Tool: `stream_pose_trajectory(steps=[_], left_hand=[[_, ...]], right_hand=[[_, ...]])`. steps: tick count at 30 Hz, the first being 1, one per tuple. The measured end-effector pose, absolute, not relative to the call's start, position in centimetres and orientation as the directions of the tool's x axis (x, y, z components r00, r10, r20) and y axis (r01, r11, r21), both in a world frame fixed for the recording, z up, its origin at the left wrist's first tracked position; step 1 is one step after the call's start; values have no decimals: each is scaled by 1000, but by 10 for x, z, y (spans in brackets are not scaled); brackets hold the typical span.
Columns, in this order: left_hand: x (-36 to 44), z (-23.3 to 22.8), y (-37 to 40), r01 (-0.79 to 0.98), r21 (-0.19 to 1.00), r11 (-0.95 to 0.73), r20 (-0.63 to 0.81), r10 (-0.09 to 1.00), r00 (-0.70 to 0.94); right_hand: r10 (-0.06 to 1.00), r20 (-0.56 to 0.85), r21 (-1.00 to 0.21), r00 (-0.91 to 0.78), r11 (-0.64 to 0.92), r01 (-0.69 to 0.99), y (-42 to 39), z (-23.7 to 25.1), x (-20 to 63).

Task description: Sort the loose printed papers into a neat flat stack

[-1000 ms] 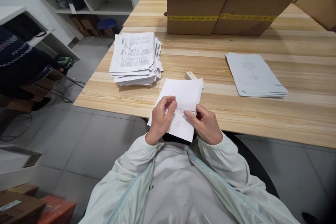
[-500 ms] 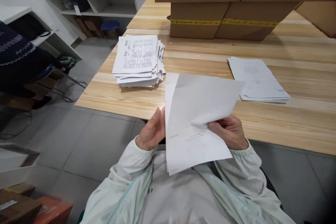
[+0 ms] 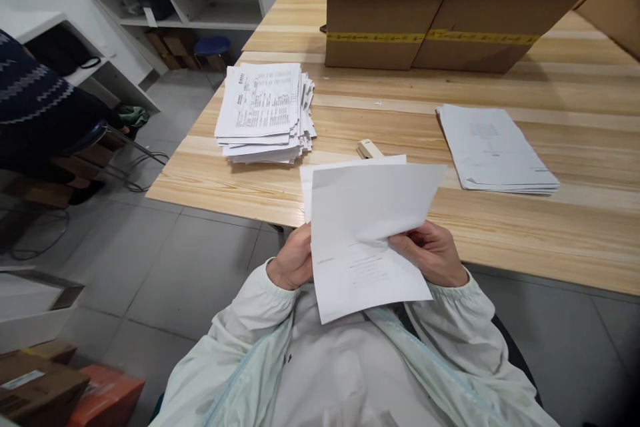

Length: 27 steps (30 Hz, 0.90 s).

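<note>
The person sits at the near edge of a wooden table (image 3: 500, 227) and holds a set of white sheets (image 3: 370, 233) up in front of the chest, above the lap and just short of the table edge. The left hand (image 3: 291, 260) grips the sheets at their left margin, its fingers curled behind the paper and largely hidden by it. The right hand (image 3: 433, 255) is closed on the right side, thumb and fingertips pinching the front sheet where it buckles slightly. The front sheet stands a little off the one behind it, whose top edge and left border show past it. Faint print is visible on the lower half of the front sheet, too small to read. Just beyond the top edge of the held sheets a small beige object (image 3: 369, 148) lies on the table, partly covered by them; its kind cannot be told. To the left on the table lies a thick, uneven stack of printed forms (image 3: 263, 113). To the right lies a thinner, flat stack of pale pages (image 3: 495, 147). Cardboard boxes (image 3: 430, 33) with yellow tape stand at the far side of the table.
</note>
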State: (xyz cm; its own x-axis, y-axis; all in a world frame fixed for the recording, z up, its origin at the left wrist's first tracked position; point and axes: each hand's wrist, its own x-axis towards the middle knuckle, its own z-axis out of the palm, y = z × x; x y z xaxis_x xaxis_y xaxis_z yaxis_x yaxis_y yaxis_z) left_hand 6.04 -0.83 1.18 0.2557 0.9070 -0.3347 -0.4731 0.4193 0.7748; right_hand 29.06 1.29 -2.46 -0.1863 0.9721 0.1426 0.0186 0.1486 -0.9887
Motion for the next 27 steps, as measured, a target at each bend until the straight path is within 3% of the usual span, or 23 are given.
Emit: stream_pose_trajectory(steps=[2, 4, 8, 11, 14, 22, 27], left_hand=[[60, 12, -8, -540, 699, 469, -366, 883, 293], [58, 13, -8, -596, 666, 448, -366, 893, 263], [55, 11, -8, -616, 669, 415, -357, 907, 223], [56, 9, -9, -609, 659, 442, -376, 894, 243], [58, 8, -10, -608, 652, 452, -379, 890, 255], [61, 9, -21, -558, 712, 426, -322, 905, 279], [67, 10, -31, -534, 760, 370, -271, 928, 256]], right_hand=[[984, 176, -983, -28, 177, 45, 16, -23, 299], [945, 226, -974, 239, 222, 41, 20, -19, 314], [770, 243, -958, 590, 288, 19, 16, -6, 344], [631, 178, -974, 755, 221, 45, 4, 1, 350], [585, 133, -985, 800, 165, 43, -4, 5, 345], [551, 173, -971, 816, 233, 49, -18, 6, 341], [654, 136, -977, 744, 214, -9, -29, 3, 341]])
